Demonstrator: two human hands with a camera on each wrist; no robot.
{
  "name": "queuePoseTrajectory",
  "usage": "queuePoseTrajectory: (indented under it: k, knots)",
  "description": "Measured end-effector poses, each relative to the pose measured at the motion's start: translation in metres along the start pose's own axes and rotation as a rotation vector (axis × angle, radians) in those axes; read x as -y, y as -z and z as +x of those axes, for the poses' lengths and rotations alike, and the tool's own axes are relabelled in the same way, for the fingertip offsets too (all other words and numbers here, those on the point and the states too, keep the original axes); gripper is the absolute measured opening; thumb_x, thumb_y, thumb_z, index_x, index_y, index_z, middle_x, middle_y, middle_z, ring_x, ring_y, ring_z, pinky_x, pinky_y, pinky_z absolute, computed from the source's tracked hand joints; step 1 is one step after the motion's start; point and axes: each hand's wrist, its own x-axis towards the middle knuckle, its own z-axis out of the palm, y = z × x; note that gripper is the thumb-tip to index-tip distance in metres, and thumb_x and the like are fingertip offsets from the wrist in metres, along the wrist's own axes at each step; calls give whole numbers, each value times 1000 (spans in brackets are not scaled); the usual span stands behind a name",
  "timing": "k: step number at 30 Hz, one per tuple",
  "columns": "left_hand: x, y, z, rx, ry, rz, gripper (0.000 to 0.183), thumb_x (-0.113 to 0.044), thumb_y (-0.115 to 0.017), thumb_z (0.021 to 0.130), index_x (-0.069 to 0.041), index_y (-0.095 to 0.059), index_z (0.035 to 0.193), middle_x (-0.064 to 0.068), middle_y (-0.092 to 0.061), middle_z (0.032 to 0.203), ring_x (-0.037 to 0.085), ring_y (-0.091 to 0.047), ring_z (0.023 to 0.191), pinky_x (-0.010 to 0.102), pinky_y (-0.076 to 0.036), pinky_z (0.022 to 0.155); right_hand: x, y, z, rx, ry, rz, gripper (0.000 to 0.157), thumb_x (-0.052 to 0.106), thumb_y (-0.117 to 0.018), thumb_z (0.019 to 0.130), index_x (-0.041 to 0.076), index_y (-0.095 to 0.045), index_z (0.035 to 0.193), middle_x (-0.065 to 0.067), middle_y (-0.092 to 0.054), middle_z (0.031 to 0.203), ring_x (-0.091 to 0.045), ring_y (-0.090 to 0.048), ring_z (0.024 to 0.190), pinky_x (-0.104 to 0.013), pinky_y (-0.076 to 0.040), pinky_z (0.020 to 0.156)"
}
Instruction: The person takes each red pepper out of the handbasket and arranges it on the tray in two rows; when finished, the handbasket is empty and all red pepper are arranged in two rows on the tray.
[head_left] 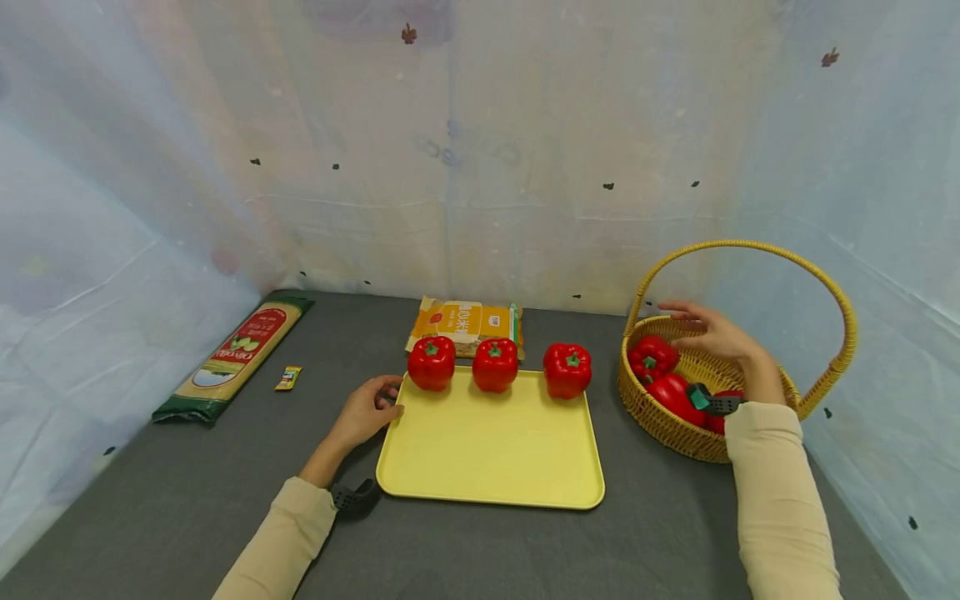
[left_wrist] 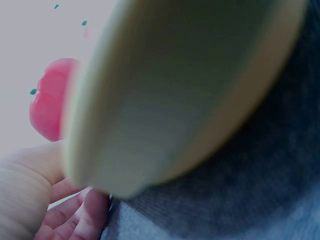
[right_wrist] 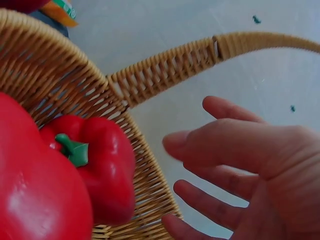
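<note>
My left hand [head_left: 365,414] grips the left edge of the yellow tray [head_left: 491,446] near its far corner, thumb at the rim. Three red bell peppers stand in a row along the tray's far side: a left one [head_left: 431,364], a middle one [head_left: 495,367] and a right one [head_left: 567,372]. Over the wicker basket [head_left: 671,435] on the right, my right hand [head_left: 716,337] is spread with nothing in it. Beneath it lie more red peppers; one pepper [right_wrist: 107,167] with a green stem shows beside the spread fingers in the right wrist view. My wrist partly covers another.
An orange food packet [head_left: 468,325] lies behind the tray. To the far left are a long green and tan package [head_left: 240,350] and a small yellow sachet [head_left: 288,378]. The basket's tall handle [head_left: 750,245] arches over my right hand. A pale curtain surrounds the grey table.
</note>
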Motion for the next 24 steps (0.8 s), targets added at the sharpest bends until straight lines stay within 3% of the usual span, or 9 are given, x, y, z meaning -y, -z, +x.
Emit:
queuePoseTrajectory:
  k: [3,7,15,20,24]
  knots:
    - [0,0,0,0,-2,7,47,-6,-66,82,2,-52,126,14,-55,100,17,-52,68,26,-43,56,-7,-1,1,52,-34,15,60,-4,-57,88,-2,-30,141,-32,-30,139,-53,-32,123,-55,-41,90]
    - [-1,0,0,-1,1,11,47,-6,-66,82,2,-52,126,14,-55,100,17,-52,68,26,-43,56,-16,-4,2,119,-97,91,63,-7,-55,86,-5,-25,142,-35,-19,144,-55,-21,129,-64,-32,95]
    - [-1,0,-1,3,2,7,48,-7,-66,82,2,-52,127,15,-56,101,17,-52,69,26,-44,57,-31,-13,0,158,-134,170,71,-10,-53,84,-2,-17,145,-35,-7,146,-56,-10,131,-67,-28,95]
    - [-1,0,0,-1,3,16,48,-7,-66,82,1,-52,126,14,-56,101,17,-52,69,26,-44,57,-33,-16,0,172,-148,186,74,-10,-53,84,0,-15,147,-33,-7,148,-55,-7,132,-67,-25,97]
    - [0,0,0,-4,7,11,48,-7,-67,82,1,-52,126,14,-56,101,17,-53,69,26,-45,58,-34,-19,2,190,-166,188,73,-11,-50,83,1,-17,147,-31,-10,149,-52,-11,133,-58,-34,96]
